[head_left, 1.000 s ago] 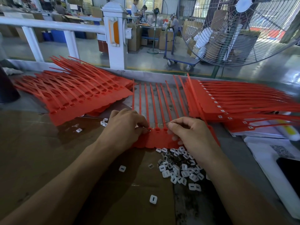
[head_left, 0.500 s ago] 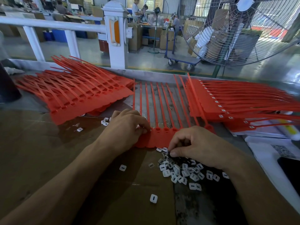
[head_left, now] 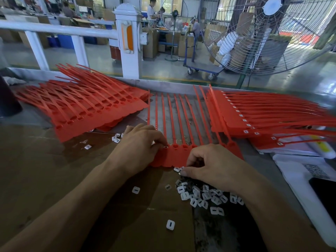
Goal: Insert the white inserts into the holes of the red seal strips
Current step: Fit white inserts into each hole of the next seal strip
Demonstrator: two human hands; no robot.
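Note:
A red seal strip sheet (head_left: 175, 156) lies flat in front of me, its thin tails running away toward the table's far edge. My left hand (head_left: 140, 148) holds its left end, fingertips at a hole that has a white insert (head_left: 165, 147) in it. My right hand (head_left: 211, 166) is at the sheet's near edge, thumb and forefinger pinching a white insert (head_left: 179, 170) at the top of the loose pile of white inserts (head_left: 203, 195). Part of that pile is hidden under my right hand.
A stack of red strips without inserts (head_left: 87, 106) lies to the left, a stack with white inserts fitted (head_left: 254, 117) to the right. Single inserts (head_left: 170, 224) dot the brown cardboard. White papers and a dark phone (head_left: 325, 193) sit at the right. A big fan (head_left: 272, 33) stands beyond the table.
My right hand moved from the sheet's holes back down to the pile and now pinches an insert there. My left hand stayed at the sheet's left end.

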